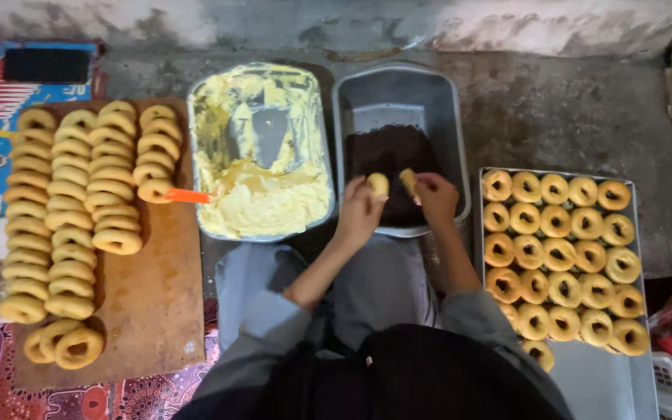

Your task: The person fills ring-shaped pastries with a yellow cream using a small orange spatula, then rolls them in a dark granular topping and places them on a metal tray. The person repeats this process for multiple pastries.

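Doughnut halves sit one in each of your hands, held over the near end of the grey tub point(402, 101) that has dark sprinkles point(386, 159) heaped in its bottom. Your left hand point(359, 211) has its fingers closed around one pale piece point(378, 183); your right hand point(435, 196) has its fingers pinched on the other piece point(409, 182). The two pieces are close together but not touching.

The likeliest slip is a piece dropping face down into the sprinkles or sliding out of a greasy grip, since the tray of yellow cream point(262, 152) just to your left suggests the fingers may be slick. Pressing the halves together off-centre could also squeeze the filling out over your fingers.

Room is tight. The tub's near rim lies right under your wrists, so a low pull back could catch it and tip it. The cream tray stands just beside the tub, with an orange-handled tool point(187, 196) jutting off its left edge toward the plain rings stacked on the wooden board point(157, 303). To your right, the metal tray point(608, 381) of filled doughnuts point(561, 249) sits close to your right elbow; only its near corner is bare. Your lap is the open space.
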